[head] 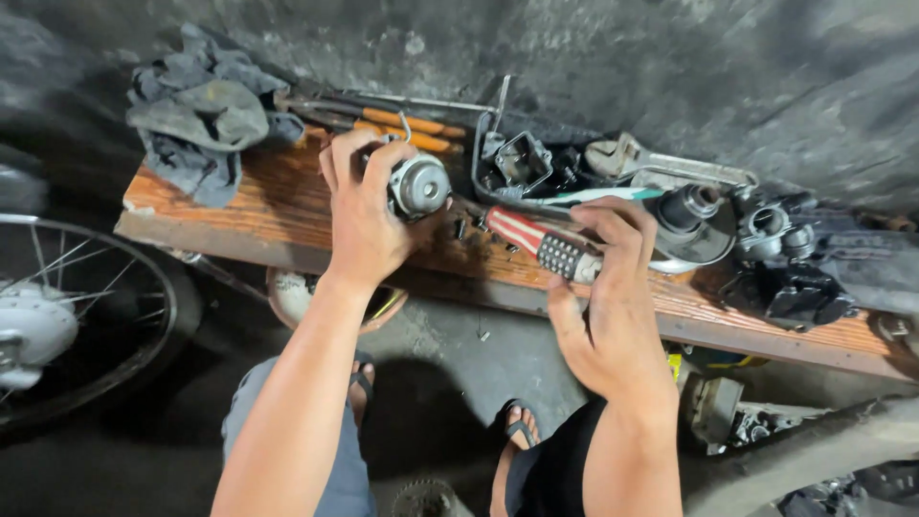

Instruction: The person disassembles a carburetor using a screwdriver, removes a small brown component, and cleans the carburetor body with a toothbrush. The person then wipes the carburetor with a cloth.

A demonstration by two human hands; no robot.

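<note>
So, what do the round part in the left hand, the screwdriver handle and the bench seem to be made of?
Round part in the left hand: bare metal, likely aluminium or steel, with a dull silver sheen.
Screwdriver handle in the right hand: probably plastic, glossy with red and white stripes, and a dark ribbed grip.
Bench: wood, with visible grain, orange-brown, worn and stained.

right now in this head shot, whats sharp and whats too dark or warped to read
Head view: the left hand gripping the round grey metal part and the right hand on the red-and-white striped screwdriver handle are lit and fairly sharp; the spoked wheel sits in shadow at the left edge; the orange wooden plank looks bowed, suggesting wide-angle distortion.
</note>
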